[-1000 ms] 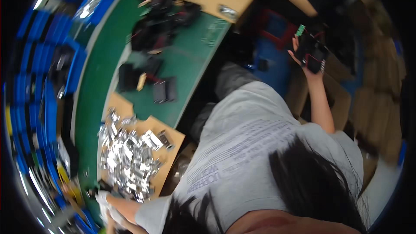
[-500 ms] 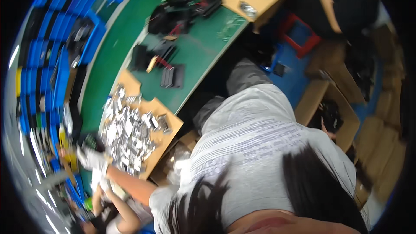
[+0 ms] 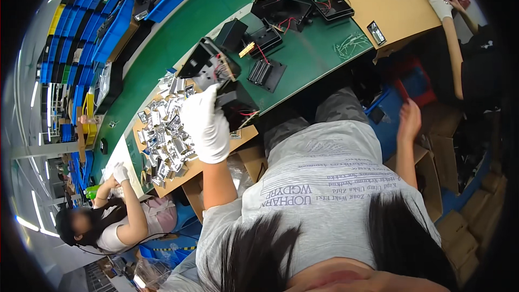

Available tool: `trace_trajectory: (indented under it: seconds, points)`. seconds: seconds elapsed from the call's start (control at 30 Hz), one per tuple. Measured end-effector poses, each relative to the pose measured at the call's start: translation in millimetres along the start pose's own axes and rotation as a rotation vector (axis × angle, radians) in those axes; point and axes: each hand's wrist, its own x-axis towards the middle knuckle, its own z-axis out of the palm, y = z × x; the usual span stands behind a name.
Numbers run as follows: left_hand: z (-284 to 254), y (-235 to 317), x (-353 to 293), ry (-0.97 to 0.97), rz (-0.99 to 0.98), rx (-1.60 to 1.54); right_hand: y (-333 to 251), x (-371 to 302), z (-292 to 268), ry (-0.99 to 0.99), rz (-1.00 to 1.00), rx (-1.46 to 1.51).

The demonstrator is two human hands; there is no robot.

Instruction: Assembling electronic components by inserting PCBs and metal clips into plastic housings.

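The gloved left hand (image 3: pixel 206 125) has swung from eight o'clock to nine, fingers gripping a black casing (image 3: pixel 238 99) at eleven. The bare right hand (image 3: pixel 410 121) has risen to three o'clock, fingers loosely open.

I saw blue plastic bins (image 3: pixel 86 1) at the frame's upper left, a yellow plastic bin (image 3: pixel 90 106) at mid-left, a red plastic stool (image 3: pixel 419 90) at upper right and brown cardboard boxes (image 3: pixel 458 230) at lower right.
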Motion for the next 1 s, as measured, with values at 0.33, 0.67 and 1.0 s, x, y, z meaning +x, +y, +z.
trace_trajectory:
  seconds: [0.33,0.67,1.0]
  points:
    - [34,46,8,-0.088,0.133,0.167,-122,-136,281,-1.249,0.052,0.238]
    - [14,85,28,-0.485,0.185,-0.068,-100,-103,255,-1.066,0.167,0.293]
    - [-20,21,63,-0.450,0.158,-0.340,-68,-18,57,-0.631,0.564,0.094]
